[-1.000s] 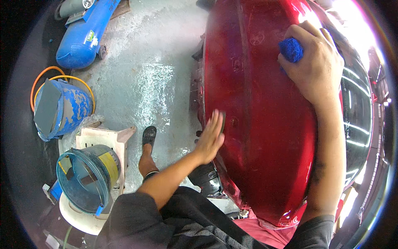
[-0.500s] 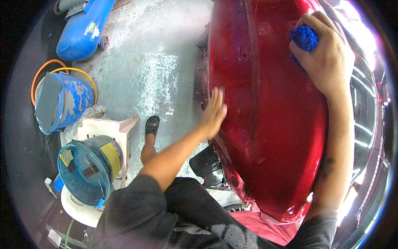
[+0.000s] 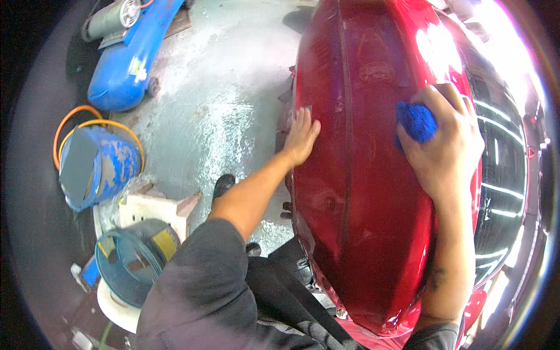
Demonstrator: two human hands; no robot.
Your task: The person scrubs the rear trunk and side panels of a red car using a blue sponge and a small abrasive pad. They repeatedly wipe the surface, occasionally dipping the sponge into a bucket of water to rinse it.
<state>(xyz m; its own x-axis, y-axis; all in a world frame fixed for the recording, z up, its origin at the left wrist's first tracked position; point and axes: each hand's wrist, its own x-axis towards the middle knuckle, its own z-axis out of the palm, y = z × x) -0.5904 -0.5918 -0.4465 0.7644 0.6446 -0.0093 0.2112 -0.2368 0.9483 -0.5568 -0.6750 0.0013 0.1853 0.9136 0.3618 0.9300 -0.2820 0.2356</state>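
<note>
A red car body panel with dull, scuffed patches fills the middle right. My left hand lies on its left edge, fingers extended and close together. A corner of a small dark grey piece, perhaps sandpaper, shows at those fingertips; the rest is hidden under them. Farther right, my right hand is closed around a bunched blue cloth over the panel. Whether the cloth touches the paint I cannot tell.
At left, a bucket of water stands on a white stool. Behind it are a scuffed blue bucket with a grey sheet on top, an orange hose and a blue compressor tank. Dark car glass lies at right.
The view has shifted. My right hand, with the blue cloth, has come nearer and to the left over the panel. My left hand stays at the panel's left edge.
</note>
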